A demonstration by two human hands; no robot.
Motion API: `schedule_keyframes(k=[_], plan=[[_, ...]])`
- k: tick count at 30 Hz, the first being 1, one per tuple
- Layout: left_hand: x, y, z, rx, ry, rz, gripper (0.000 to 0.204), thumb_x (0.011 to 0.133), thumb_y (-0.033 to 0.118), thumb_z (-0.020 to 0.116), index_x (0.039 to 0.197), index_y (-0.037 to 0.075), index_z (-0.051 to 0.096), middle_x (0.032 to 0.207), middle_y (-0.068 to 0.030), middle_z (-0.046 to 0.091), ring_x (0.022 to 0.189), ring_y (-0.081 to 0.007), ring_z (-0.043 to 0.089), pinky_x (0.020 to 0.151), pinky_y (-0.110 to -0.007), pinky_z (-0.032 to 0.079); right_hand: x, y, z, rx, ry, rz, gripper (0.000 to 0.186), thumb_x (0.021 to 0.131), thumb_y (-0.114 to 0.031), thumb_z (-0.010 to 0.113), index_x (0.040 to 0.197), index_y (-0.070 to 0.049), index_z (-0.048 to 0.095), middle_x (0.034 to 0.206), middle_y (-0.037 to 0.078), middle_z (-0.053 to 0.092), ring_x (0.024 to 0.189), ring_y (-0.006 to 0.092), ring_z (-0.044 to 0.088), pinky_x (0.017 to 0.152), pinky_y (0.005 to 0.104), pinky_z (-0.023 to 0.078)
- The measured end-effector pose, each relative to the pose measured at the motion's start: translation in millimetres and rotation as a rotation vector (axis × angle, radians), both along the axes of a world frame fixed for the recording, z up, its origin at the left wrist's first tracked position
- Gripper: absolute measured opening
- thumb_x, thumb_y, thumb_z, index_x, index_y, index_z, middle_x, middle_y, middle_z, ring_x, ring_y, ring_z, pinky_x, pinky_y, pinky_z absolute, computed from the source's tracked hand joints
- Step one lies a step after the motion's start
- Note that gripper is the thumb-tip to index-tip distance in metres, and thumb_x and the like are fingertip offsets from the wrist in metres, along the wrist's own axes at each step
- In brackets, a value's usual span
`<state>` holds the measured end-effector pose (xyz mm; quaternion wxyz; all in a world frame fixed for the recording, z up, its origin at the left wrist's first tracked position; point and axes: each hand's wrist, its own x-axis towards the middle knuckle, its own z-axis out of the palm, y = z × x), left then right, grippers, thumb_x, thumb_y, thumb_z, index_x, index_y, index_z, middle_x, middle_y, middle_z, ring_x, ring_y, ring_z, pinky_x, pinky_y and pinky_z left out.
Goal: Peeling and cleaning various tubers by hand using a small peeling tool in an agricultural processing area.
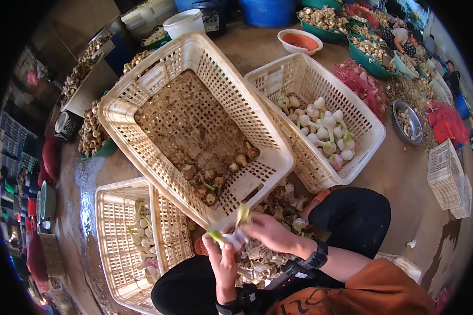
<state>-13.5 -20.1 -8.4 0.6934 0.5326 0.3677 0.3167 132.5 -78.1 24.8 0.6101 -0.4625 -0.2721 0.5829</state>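
My left hand [224,265] is closed around a garlic bulb [235,240] with a short green stem, its thumb lying along the bulb. Right above it my right hand [268,231] is closed, its fingers slightly blurred, on a strip of garlic skin [243,214] at the bulb. Both hands are over my lap, at the near corner of a large tilted white basket [286,163]. Several unpeeled, soil-brown garlic bulbs [210,197] lie in that basket's near end. Under my hands is a heap of loose garlic skins [263,262].
Pale peeled garlic bulbs [320,126] lie in a white basket [370,128] on the right. Another white basket [108,247] on the left holds more bulbs. Green tubs of garlic [370,50], a metal bowl [408,122] and another person [402,39] are at the far right.
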Motion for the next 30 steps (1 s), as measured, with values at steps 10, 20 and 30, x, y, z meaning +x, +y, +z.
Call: schedule_keyframes(k=[10, 20, 30], plan=[[22, -4, 16, 0.024, 0.175, 0.276, 0.032, 0.091, 0.011, 0.051, 0.118, -0.004, 0.046, 0.105, -0.0123, 0.057, 0.093, -0.0162, 0.055, 0.079, -0.027, 0.046, -14, 14, -21, -0.034, -0.499, -0.254, 0.024, 0.093, -0.025, 0.041, 0.088, -0.003, 0.05, 0.071, 0.001, 0.051, 0.057, 0.01, 0.05, 0.047, 0.0239, 0.043], [11, 26, 5, -0.57, -0.618, 0.296, 0.029, 0.092, 0.017, 0.044, 0.117, 0.002, 0.043, 0.108, -0.0114, 0.056, 0.109, -0.0272, 0.05, 0.094, -0.039, 0.039, 40, 4, -58, 0.123, -1.245, 0.126, 0.029, 0.084, -0.016, 0.059, 0.11, -0.007, 0.05, 0.092, 0.008, 0.057, 0.082, 0.0192, 0.058, 0.072, 0.0284, 0.048], [8, 53, -13, -0.571, -0.484, 0.432, 0.036, 0.091, 0.019, 0.036, 0.122, 0.002, 0.038, 0.11, -0.0131, 0.055, 0.107, -0.028, 0.052, 0.09, -0.038, 0.042, 2, 59, -35, -0.079, -0.473, 0.213, 0.025, 0.083, -0.014, 0.06, 0.103, -0.002, 0.049, 0.084, 0.017, 0.059, 0.081, 0.0319, 0.06, 0.068, 0.0388, 0.046]])
